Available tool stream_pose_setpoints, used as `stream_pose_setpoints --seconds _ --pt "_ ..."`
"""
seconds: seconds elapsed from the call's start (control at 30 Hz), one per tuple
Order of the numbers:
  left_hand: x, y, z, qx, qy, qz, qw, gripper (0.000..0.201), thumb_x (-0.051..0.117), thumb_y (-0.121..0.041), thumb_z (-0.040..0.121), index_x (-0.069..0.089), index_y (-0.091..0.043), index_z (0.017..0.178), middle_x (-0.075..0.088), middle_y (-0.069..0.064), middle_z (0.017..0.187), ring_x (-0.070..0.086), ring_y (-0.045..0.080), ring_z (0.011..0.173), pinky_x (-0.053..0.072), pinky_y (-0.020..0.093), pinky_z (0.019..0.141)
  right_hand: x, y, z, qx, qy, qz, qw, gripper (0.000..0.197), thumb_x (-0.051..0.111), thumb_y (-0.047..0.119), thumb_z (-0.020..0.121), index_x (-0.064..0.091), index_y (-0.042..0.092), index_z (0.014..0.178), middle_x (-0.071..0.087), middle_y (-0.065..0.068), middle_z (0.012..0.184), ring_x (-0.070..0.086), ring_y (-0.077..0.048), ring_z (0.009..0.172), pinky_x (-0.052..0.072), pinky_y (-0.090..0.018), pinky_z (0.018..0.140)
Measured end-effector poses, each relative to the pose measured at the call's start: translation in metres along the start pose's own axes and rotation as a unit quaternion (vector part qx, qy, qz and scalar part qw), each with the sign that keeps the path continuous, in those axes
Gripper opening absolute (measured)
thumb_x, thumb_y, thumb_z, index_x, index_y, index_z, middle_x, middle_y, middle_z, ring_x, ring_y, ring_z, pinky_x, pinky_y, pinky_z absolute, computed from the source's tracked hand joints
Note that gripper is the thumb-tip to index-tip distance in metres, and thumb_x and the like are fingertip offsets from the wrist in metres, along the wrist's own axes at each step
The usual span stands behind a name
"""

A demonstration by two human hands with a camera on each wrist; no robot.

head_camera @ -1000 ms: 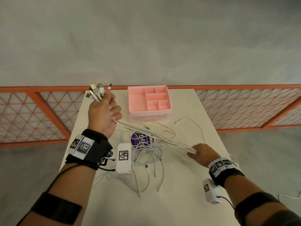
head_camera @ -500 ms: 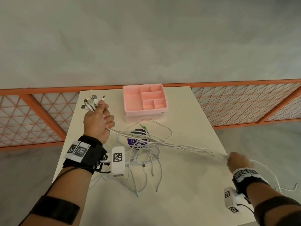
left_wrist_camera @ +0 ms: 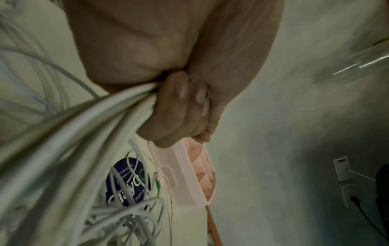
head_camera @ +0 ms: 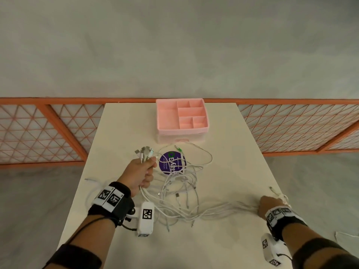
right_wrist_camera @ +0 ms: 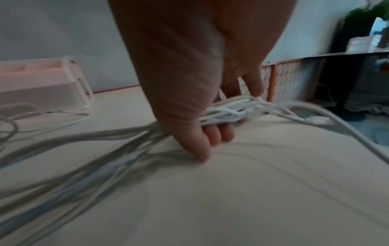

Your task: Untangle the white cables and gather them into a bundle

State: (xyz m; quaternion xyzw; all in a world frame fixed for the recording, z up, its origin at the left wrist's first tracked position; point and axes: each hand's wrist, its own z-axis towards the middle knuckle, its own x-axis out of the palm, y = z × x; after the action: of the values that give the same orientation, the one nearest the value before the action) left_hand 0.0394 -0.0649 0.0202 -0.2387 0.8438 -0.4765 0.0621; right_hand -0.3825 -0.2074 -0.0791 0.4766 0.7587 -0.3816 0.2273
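While the head view looks down the table (head_camera: 223,239), the left hand (head_camera: 140,174) makes a fist round one end of the white cables (head_camera: 180,193), their plugs fanning out above the knuckles, just nearer than the pink organizer (head_camera: 181,116). Between fist and organizer lies a purple sticker (head_camera: 172,163) under loose loops. Well to the right of that organizer and nearer the camera, the right hand (head_camera: 269,205) clutches the other end at the table's edge, strands sagging onto the tabletop between both hands. Over to the left wrist view: fingers (left_wrist_camera: 168,114) curl tight round a thick sheaf of cables (left_wrist_camera: 88,133), organizer (left_wrist_camera: 189,173) beyond. Right wrist view: the hand (right_wrist_camera: 189,83) wraps a bunched section of cables (right_wrist_camera: 231,109), fingertips touching the table (right_wrist_camera: 252,191), organizer (right_wrist_camera: 42,84) far left.
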Motion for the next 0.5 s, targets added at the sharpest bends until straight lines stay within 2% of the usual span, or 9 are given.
stream_pose_setpoints --seconds 0.07,0.1,0.17,0.23,0.3,0.33,0.4,0.5 --pt "-0.001 0.003 -0.001 -0.006 -0.006 0.008 1.000 0.029 0.053 -0.028 0.102 0.054 -0.011 0.079 0.032 -0.006 0.048 0.023 0.007 0.037 0.018 0.015 0.037 -0.023 0.009 -0.013 -0.015 0.020 0.011 1.000 0.043 0.073 0.042 0.071 0.059 0.030 0.110 0.065 0.003 0.119 0.060 -0.023 0.115 0.041 -0.038 0.105" --pt "-0.002 0.004 -0.001 -0.008 -0.011 0.009 1.000 0.029 0.053 -0.028 0.102 0.054 -0.011 0.079 0.032 -0.006 0.048 0.023 0.007 0.037 0.018 0.015 0.036 -0.035 0.015 -0.020 -0.031 0.035 0.008 0.999 0.052 0.078 0.042 0.069 0.060 0.026 0.116 0.066 0.001 0.120 0.062 -0.023 0.112 0.045 -0.035 0.100" --pt "-0.005 0.007 0.000 -0.011 -0.018 0.009 1.000 0.029 0.053 -0.028 0.102 0.053 -0.011 0.079 0.031 -0.006 0.049 0.023 0.007 0.037 0.018 0.016 0.035 -0.058 0.031 -0.031 -0.067 0.017 0.028 0.997 0.059 0.080 0.045 0.067 0.060 0.021 0.117 0.067 -0.002 0.119 0.064 -0.024 0.107 0.051 -0.032 0.088" --pt "-0.006 0.011 0.001 -0.014 -0.019 0.009 1.000 0.029 0.053 -0.029 0.102 0.053 -0.011 0.079 0.031 -0.007 0.049 0.023 0.007 0.037 0.018 0.015 0.036 -0.078 0.057 -0.035 -0.119 -0.008 0.084 0.989 0.057 0.078 0.046 0.071 0.060 0.022 0.119 0.064 -0.001 0.123 0.062 -0.024 0.111 0.049 -0.030 0.091" --pt "-0.004 0.013 0.001 -0.015 -0.018 0.009 1.000 0.029 0.054 -0.030 0.102 0.054 -0.012 0.078 0.031 -0.007 0.049 0.023 0.007 0.038 0.018 0.015 0.036 -0.094 0.094 -0.041 -0.203 -0.010 0.162 0.966 0.041 0.070 0.036 0.083 0.064 0.018 0.119 0.062 -0.003 0.127 0.059 -0.022 0.116 0.044 -0.026 0.094" --pt "-0.003 0.014 0.001 -0.015 -0.015 0.010 1.000 0.029 0.054 -0.030 0.102 0.054 -0.012 0.078 0.031 -0.007 0.049 0.023 0.007 0.038 0.018 0.015 0.037 -0.097 0.115 -0.042 -0.234 -0.025 0.195 0.952 0.030 0.064 0.030 0.087 0.069 0.015 0.113 0.066 -0.004 0.122 0.062 -0.022 0.111 0.044 -0.025 0.090" --pt "0.001 0.013 0.000 -0.011 -0.013 0.012 1.000 0.029 0.054 -0.030 0.102 0.054 -0.012 0.079 0.032 -0.007 0.050 0.023 0.007 0.039 0.018 0.015 0.037 -0.100 0.156 -0.052 -0.269 -0.053 0.225 0.935 0.023 0.055 0.022 0.088 0.072 0.010 0.097 0.073 -0.009 0.104 0.067 -0.024 0.098 0.045 -0.024 0.078" --pt "0.004 0.012 -0.002 0.001 -0.010 0.022 1.000 0.029 0.053 -0.030 0.102 0.053 -0.012 0.079 0.031 -0.007 0.050 0.023 0.007 0.040 0.018 0.015 0.039 -0.085 0.204 -0.067 -0.283 -0.039 0.216 0.934 0.025 0.060 0.027 0.087 0.068 0.005 0.096 0.071 -0.013 0.100 0.068 -0.028 0.096 0.046 -0.026 0.073"
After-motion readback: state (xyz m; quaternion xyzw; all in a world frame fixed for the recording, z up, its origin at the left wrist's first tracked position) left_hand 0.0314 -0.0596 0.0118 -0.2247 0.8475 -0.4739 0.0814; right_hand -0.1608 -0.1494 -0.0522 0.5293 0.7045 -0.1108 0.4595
